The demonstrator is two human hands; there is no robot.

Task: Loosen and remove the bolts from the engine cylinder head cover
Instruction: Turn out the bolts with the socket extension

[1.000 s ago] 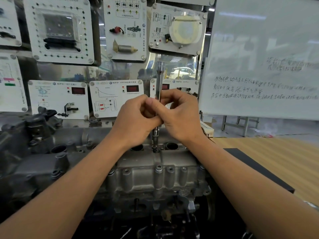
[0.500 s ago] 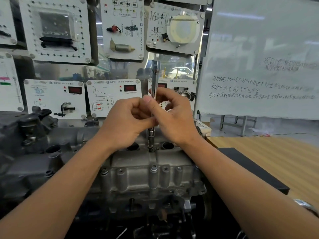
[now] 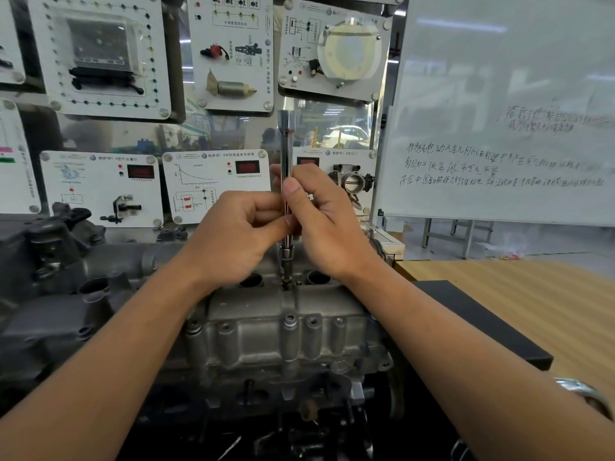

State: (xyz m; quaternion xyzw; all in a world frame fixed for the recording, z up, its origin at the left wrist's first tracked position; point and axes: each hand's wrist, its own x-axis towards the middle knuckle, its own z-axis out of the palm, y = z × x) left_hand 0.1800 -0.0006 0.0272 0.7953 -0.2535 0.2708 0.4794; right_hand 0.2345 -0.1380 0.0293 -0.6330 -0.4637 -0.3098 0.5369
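Note:
A grey cast cylinder head cover (image 3: 266, 331) lies in front of me, with several bolts along its near edge, one at the centre (image 3: 290, 321). A long chrome socket extension bar (image 3: 286, 144) stands upright, its socket (image 3: 287, 261) seated on a bolt at the cover's far edge. My left hand (image 3: 233, 237) pinches the bar's lower shaft from the left. From the right, my right hand (image 3: 319, 217) grips the bar, thumb across its front. The bolt under the socket is hidden.
White training panels (image 3: 103, 188) with gauges hang on the wall behind the engine. A whiteboard (image 3: 499, 128) stands at the right. A wooden table (image 3: 532, 301) with a black mat (image 3: 482, 327) lies to the right. Dark engine parts (image 3: 50, 261) sit at the left.
My fingers have shifted around the bar: the right thumb now sits higher across its front. The view has drifted slightly; the bar stays upright on the same bolt.

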